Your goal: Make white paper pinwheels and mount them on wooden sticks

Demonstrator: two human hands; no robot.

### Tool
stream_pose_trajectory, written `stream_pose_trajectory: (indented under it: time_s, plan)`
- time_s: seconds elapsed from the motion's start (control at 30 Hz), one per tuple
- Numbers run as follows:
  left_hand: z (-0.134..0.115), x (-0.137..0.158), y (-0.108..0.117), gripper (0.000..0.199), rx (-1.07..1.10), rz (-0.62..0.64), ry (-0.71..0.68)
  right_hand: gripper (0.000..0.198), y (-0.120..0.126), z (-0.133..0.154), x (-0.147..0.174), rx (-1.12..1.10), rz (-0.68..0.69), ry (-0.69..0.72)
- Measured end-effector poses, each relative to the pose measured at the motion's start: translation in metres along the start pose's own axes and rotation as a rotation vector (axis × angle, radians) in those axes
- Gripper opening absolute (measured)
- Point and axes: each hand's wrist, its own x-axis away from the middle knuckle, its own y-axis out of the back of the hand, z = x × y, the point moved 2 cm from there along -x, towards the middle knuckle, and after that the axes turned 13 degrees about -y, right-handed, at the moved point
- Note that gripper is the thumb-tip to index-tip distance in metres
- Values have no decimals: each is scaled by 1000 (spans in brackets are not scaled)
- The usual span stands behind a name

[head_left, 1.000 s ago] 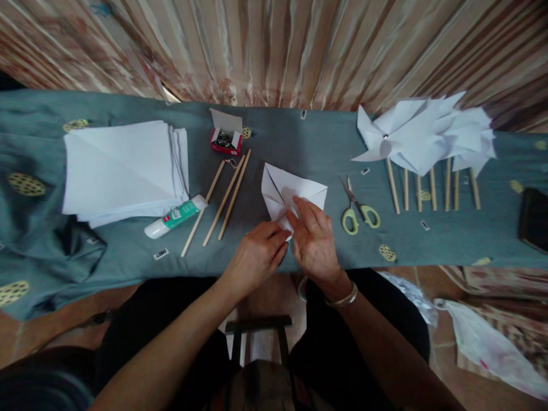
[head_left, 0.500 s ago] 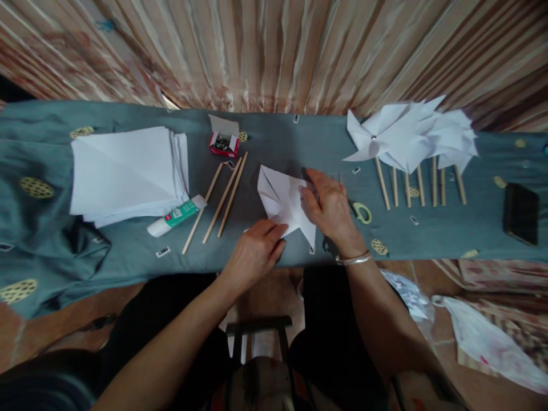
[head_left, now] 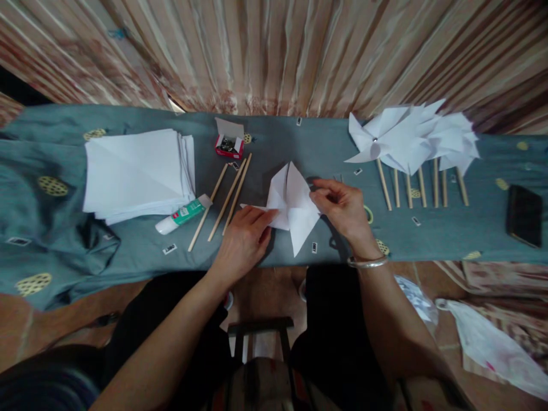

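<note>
A white paper pinwheel (head_left: 295, 205) with cut, pointed blades lies in front of me on the cloth-covered table. My left hand (head_left: 245, 241) grips its lower left part, fingers on top and thumb tucked in close. At the right edge of the paper, my right hand (head_left: 340, 208) pinches a blade between thumb and forefinger. Behind that hand, a pair of scissors (head_left: 369, 214) is mostly hidden; one pale green handle loop shows. To the left of the pinwheel lie several wooden sticks (head_left: 226, 197), and a glue tube (head_left: 183, 214) rests against one of them.
A stack of white paper (head_left: 132, 171) lies at the left. An open red box (head_left: 229, 145) of small metal pieces stands at the back. Several pinwheels on sticks (head_left: 402, 137) lie at the right, with a black phone (head_left: 524, 216) beyond. A curtain (head_left: 274, 57) hangs behind the table.
The pinwheel has been turned, its blades now pointing differently. My left hand has shifted slightly left, and my right hand has moved right and down to the paper's right edge.
</note>
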Motion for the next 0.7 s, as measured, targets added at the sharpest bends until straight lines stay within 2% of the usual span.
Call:
stream_pose_trajectory:
  time_s: [0.17, 0.33, 0.43, 0.57, 0.7]
  plan:
    - [3, 1, 6, 37, -22, -81, 10, 29, 4, -2, 2, -216, 17, -139]
    - [-16, 2, 2, 38, -2, -142, -85, 26, 11, -2, 3, -348, -23, -225]
    - [-27, 3, -6, 36, -16, -115, -159, 28, 11, -6, 8, -403, -53, -294]
    - [-35, 2, -15, 27, -45, -31, -228, 34, 6, -13, 17, -423, -18, -362]
    - [-37, 2, -19, 19, -99, 73, -217, 35, 12, -20, 21, -272, -65, -246]
